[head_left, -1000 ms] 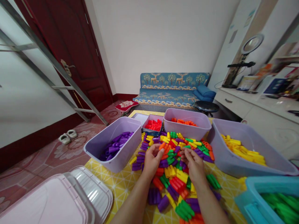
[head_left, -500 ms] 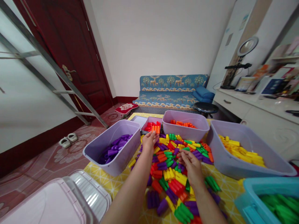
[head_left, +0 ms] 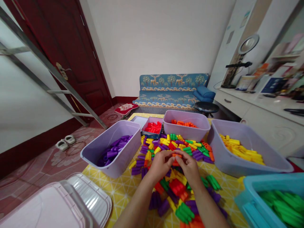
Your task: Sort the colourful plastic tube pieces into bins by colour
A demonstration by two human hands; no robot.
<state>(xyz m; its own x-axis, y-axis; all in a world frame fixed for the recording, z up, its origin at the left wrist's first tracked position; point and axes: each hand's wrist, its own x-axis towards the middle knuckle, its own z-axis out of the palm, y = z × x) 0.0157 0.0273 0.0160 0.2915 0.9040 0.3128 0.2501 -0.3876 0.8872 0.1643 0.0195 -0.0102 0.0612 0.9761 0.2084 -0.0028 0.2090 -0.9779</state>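
Note:
My left hand [head_left: 161, 164] and my right hand [head_left: 189, 165] meet over the middle of the pile. Between their closed fingers is an orange plastic toy block [head_left: 176, 160], made of joined tubes and partly covered by the fingers. Beneath and around them spreads a heap of purple, yellow, green, red and orange blocks; a green block [head_left: 184, 212] lies near the front and a red block [head_left: 177, 186] just below the hands.
Lilac bins hold purple blocks [head_left: 117, 147], orange blocks [head_left: 184, 123] and yellow blocks [head_left: 239, 150]. A small box [head_left: 152, 135] contains red blocks, and a turquoise bin [head_left: 249, 190] green ones. Lids [head_left: 45, 205] stand at front left. The tablecloth [head_left: 118, 186] is yellow.
My left hand has come down and right, from near the small red box, with the orange block. My right hand has moved slightly left and down to meet it, and both now grip the block.

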